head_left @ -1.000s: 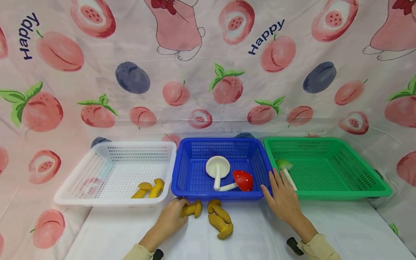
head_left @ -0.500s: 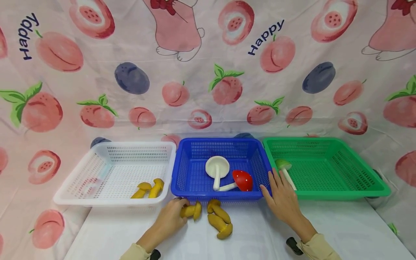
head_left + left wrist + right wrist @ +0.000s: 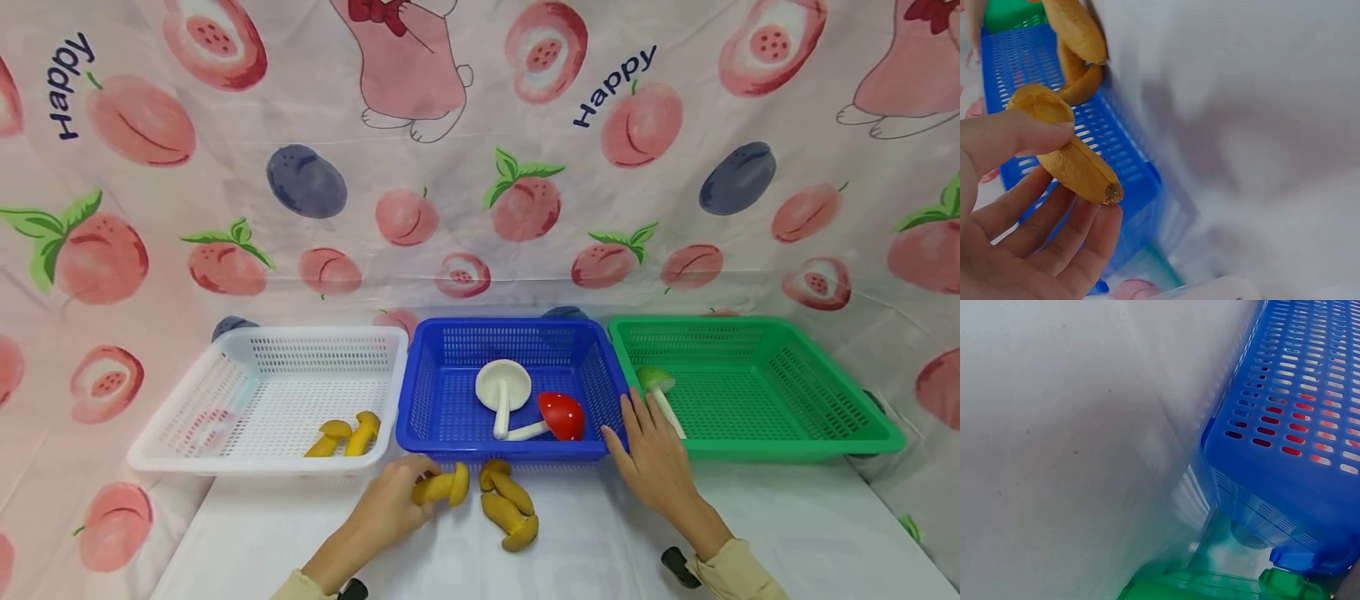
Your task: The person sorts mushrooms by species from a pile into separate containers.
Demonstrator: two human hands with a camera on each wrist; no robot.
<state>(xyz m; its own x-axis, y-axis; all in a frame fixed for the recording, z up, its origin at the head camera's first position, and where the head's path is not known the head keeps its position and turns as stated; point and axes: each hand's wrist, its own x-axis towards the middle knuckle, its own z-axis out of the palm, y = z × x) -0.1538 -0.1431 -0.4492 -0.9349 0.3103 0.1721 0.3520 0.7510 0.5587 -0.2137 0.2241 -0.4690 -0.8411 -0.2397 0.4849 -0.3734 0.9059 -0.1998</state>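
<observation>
One mustard-yellow toy mushroom (image 3: 435,489) is pinched by the left hand (image 3: 390,504) in the head view, just in front of the near left corner of the blue plastic basket (image 3: 502,451). Its long axis runs roughly sideways, parallel to that basket's near rim, with the stem reaching back into the fingers and the cap pointing right. The upper loose mushroom (image 3: 512,490) and the lower loose mushroom (image 3: 510,522) lie touching or nearly so on the white tabletop (image 3: 592,542), just to the right of that cap, so the left hand is clearly the nearer one. The white plastic basket (image 3: 262,466), holding two similar mushrooms, sits beyond this hand and to its left. The right hand (image 3: 654,462) rests, fingers straight and spread, where the blue rim meets the green plastic basket (image 3: 795,451); it grips nothing visible. A white mushroom (image 3: 502,387) and a red-capped mushroom (image 3: 562,416) are in the blue basket, a green-capped mushroom (image 3: 655,380) in the green one.

From the left wrist, the thumb presses near the join of cap and stem, the other fingers curving along the opposite side; the stem end points away from the palm.

From the right wrist, the blue basket's slotted wall and corner show above a green rim; how the fingers lie cannot be told there.
</observation>
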